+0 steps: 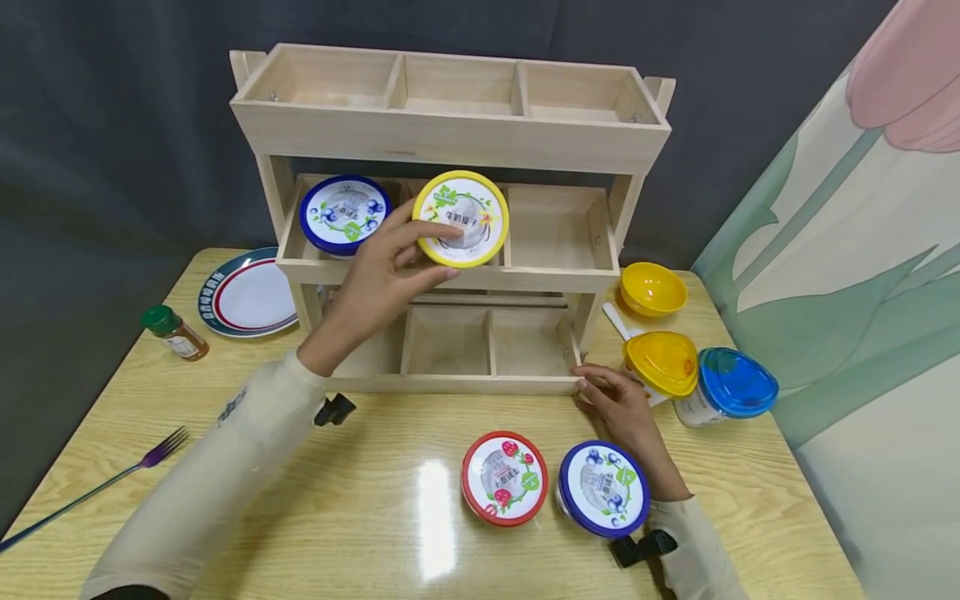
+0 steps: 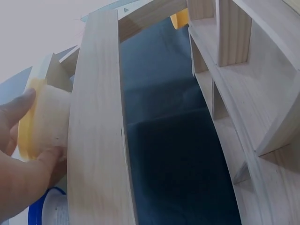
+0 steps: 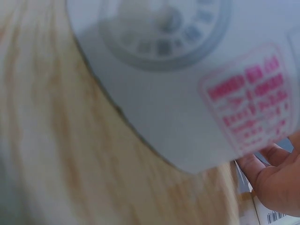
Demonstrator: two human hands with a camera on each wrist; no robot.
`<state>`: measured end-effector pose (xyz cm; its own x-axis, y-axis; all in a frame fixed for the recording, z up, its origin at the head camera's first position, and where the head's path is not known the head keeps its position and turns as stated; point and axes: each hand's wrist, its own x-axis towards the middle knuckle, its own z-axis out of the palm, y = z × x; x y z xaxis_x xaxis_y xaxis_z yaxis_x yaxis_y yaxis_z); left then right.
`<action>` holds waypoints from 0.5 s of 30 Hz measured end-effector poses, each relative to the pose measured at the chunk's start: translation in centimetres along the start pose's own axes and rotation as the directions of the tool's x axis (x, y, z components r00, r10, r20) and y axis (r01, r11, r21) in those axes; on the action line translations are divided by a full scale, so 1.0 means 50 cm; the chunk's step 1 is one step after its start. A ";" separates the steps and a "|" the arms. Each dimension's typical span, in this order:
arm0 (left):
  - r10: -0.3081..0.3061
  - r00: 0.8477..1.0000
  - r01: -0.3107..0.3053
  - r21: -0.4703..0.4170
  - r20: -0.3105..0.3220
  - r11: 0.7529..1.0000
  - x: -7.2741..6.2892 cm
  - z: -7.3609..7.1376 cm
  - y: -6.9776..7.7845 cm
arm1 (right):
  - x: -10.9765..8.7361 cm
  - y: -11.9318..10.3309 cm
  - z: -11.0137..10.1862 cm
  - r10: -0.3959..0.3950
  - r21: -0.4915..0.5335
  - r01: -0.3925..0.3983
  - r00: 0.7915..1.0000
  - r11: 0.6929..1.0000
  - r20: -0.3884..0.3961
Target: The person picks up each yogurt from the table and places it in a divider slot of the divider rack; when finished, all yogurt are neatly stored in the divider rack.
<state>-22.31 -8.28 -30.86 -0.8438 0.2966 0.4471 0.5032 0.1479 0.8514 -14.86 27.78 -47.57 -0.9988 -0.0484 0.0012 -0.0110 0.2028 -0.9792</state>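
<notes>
In the head view my left hand (image 1: 386, 262) grips a round tub with a yellow lid (image 1: 480, 237) at the front of the rack's middle shelf (image 1: 450, 273). The left wrist view shows my thumb and fingers round the same yellow-lidded tub (image 2: 51, 117). Left of it, a blue-lidded tub (image 1: 345, 214) sits in the shelf's left compartment. My right hand (image 1: 618, 408) touches the front right corner of the bottom shelf (image 1: 465, 385). Below that hand, on the table, stand a second blue-lidded tub (image 1: 603, 489) and a red-lidded tub (image 1: 504, 479).
The wooden rack's top shelf (image 1: 450, 133) overhangs the middle one. A plate (image 1: 251, 293), a spice jar (image 1: 180, 337) and a fork (image 1: 112, 479) lie left. On the right are a yellow bowl (image 1: 652, 289), a yellow-lidded container (image 1: 662, 364) and a blue-lidded container (image 1: 727, 387).
</notes>
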 end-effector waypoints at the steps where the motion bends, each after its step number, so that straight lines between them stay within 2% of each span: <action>1: -0.006 1.000 0.006 0.000 -0.003 1.000 0.003 0.002 0.001 | 0.000 -0.001 0.000 0.006 0.002 -0.006 1.000 1.000 0.000; 10: -0.030 1.000 0.029 0.077 0.008 0.997 0.019 0.013 0.008 | -0.001 -0.002 0.000 0.028 0.013 -0.028 1.000 1.000 -0.002; 15: -0.135 0.989 0.128 0.110 0.057 0.986 0.022 0.005 0.018 | -0.001 -0.002 0.000 0.026 0.011 -0.026 1.000 1.000 -0.002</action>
<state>-22.75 -7.57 -29.65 -0.8919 0.3276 0.3119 0.4086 0.2880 0.8661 -14.82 27.76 -47.46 -0.9989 -0.0413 -0.0243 0.0158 0.1934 -0.9810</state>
